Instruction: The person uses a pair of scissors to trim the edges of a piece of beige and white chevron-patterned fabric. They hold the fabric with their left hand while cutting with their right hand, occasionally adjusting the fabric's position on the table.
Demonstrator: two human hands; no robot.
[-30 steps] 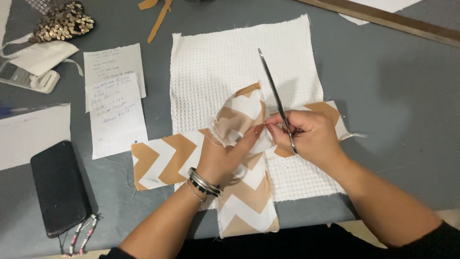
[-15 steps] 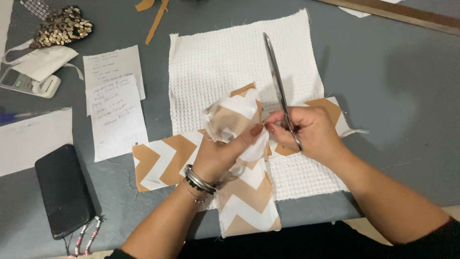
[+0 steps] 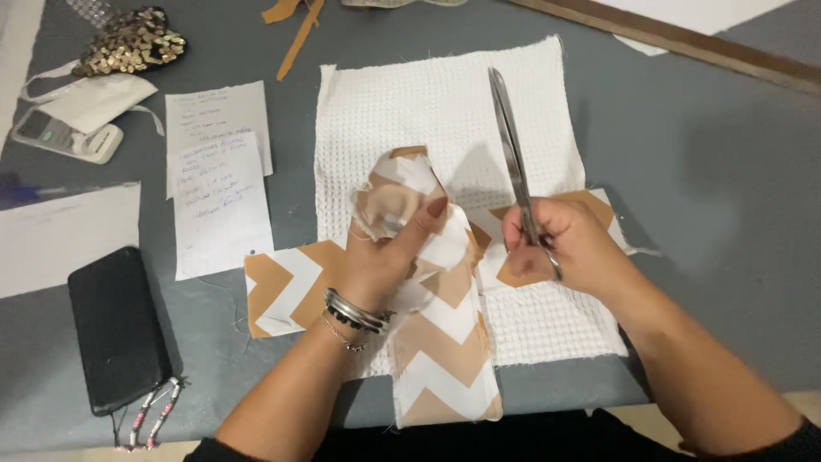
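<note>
A white waffle-weave cloth lies flat on the grey table. Tan-and-white chevron strips cross over it. My left hand, with bracelets at the wrist, pinches a bunched-up fold of the chevron fabric and lifts it off the cloth. My right hand grips a pair of metal scissors; the closed blades point away from me, over the white cloth. The two hands are a short way apart.
Left of the cloth lie handwritten paper notes, a black phone with a beaded strap, a white sheet, a small white device, a white mask and a sequinned piece. A wooden strip runs along the far right.
My hands have drawn apart: the right hand moved right with the scissors, whose blades now stand more upright. The left hand raised the bunched chevron fold higher.
</note>
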